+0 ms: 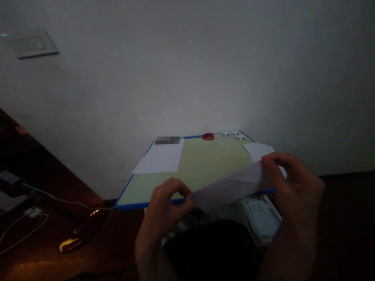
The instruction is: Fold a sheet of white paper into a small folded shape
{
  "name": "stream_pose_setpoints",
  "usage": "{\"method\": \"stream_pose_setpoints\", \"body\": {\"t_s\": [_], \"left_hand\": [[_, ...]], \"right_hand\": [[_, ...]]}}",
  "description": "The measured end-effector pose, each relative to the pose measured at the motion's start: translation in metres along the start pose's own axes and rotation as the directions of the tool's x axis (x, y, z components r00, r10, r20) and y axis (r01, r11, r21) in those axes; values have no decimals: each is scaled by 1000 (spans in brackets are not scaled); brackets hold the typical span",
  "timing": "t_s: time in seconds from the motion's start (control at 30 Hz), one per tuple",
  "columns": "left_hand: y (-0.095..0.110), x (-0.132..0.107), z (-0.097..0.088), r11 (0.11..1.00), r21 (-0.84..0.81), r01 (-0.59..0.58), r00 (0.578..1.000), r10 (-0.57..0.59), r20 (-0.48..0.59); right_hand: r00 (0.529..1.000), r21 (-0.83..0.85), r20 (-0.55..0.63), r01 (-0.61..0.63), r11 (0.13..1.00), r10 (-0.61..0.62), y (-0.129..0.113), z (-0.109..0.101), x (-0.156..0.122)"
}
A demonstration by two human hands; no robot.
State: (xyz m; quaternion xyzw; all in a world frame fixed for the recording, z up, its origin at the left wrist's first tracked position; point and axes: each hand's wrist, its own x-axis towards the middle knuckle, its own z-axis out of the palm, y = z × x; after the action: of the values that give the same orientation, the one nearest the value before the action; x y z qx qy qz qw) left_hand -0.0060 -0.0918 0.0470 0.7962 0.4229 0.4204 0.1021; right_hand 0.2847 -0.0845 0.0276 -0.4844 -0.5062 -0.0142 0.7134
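A folded white sheet of paper (231,186) hangs in the air in front of me, above the near edge of a small green board with a blue rim (202,162). My left hand (165,203) pinches the paper's lower left corner between thumb and fingers. My right hand (288,183) grips its upper right end, fingers curled over the top edge. The sheet slants upward from left to right and shows a diagonal crease.
On the board lie a flat white sheet (161,158) at the left, another white sheet (259,150) at the right, red scissors (208,136) and small folded paper shapes (234,134) at the far edge. White cables (35,212) run over the dark floor at left. A white wall stands behind.
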Motion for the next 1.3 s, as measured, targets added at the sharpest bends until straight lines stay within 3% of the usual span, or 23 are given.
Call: {"method": "stream_pose_setpoints", "body": {"t_s": [0.13,0.2,0.3,0.5,0.6,0.7,0.83,0.93,1.0,1.07,1.17,1.3], "left_hand": [[-18,-9,-12,996,43,82,989,-76,-124],[-24,-12,-18,984,69,166,964,-147,-223],[-24,-11,-20,974,-3,226,913,-213,-346],[-7,1,4,952,-304,23,931,-131,-342],[-5,3,12,950,-306,63,932,-166,-323],[-7,1,12,936,-349,50,906,-189,-378],[-7,-1,8,919,-395,-1,898,-173,-404],[-3,1,8,961,-275,19,921,-124,-369],[4,4,8,983,-182,7,941,-68,-333],[13,6,10,991,-131,-31,963,-5,-270],[27,8,13,985,-128,-115,979,91,-182],[38,8,17,976,-127,-174,980,159,-122]], "right_hand": [[961,49,-259,-84,995,94,11,-7,6],[944,105,-299,-113,988,139,12,-10,7],[949,193,-263,-127,973,176,8,-8,6],[974,270,-132,-142,952,182,-10,8,-1],[972,304,-86,-184,935,220,-12,12,-2],[975,298,-38,-198,934,219,-7,14,-3],[992,255,23,-127,959,125,2,15,0],[992,126,109,46,991,-59,-2,13,2],[950,57,224,208,976,-216,-11,12,3],[871,109,361,315,943,-333,-24,13,1],[770,246,482,339,908,-418,-40,18,-4],[694,348,543,327,879,-473,-48,25,-8]]}}
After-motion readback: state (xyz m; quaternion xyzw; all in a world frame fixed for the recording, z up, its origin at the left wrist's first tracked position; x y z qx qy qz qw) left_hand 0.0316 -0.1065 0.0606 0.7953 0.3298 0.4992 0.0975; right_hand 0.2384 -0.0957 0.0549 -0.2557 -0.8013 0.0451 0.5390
